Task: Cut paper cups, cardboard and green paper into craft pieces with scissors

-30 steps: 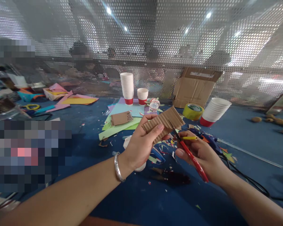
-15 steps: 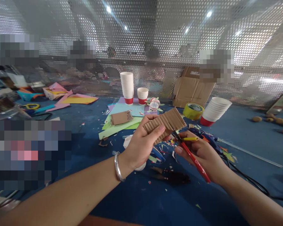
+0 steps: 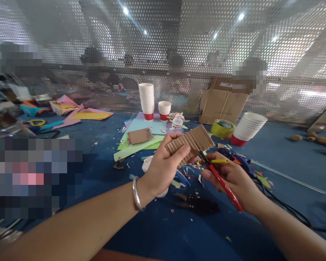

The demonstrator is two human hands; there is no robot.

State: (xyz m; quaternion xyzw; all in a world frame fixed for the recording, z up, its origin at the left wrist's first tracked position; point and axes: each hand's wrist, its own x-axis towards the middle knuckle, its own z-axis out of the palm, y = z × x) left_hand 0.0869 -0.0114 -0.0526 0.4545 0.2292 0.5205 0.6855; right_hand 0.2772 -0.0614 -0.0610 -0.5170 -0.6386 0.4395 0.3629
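My left hand (image 3: 167, 168) is closed on a piece of corrugated cardboard (image 3: 197, 138), thumb on top and fingers underneath. The ridged face is turned up, and a slit runs in from its near edge. My right hand (image 3: 232, 177) is closed round red-handled snips (image 3: 220, 185); a yellow part sticks out above the fingers. Their dark tip meets the cardboard's near edge. How far the blades are apart is hard to tell. Another cardboard piece (image 3: 139, 136) with a notched edge lies beyond my left hand on green paper (image 3: 138, 148).
Stacked paper cups (image 3: 146, 99) stand at the back, with another stack (image 3: 248, 127) on the right beside yellow tape (image 3: 222, 128). A cardboard box (image 3: 224, 101) leans on the perforated panel. Dark-handled pliers (image 3: 198, 203) and paper scraps lie below my hands. A blue glue gun (image 3: 241, 161) trails a black cable.
The snips' dark tip has drawn back a little, from over the cardboard to its near edge. Both hands and the cardboard stay almost in place.
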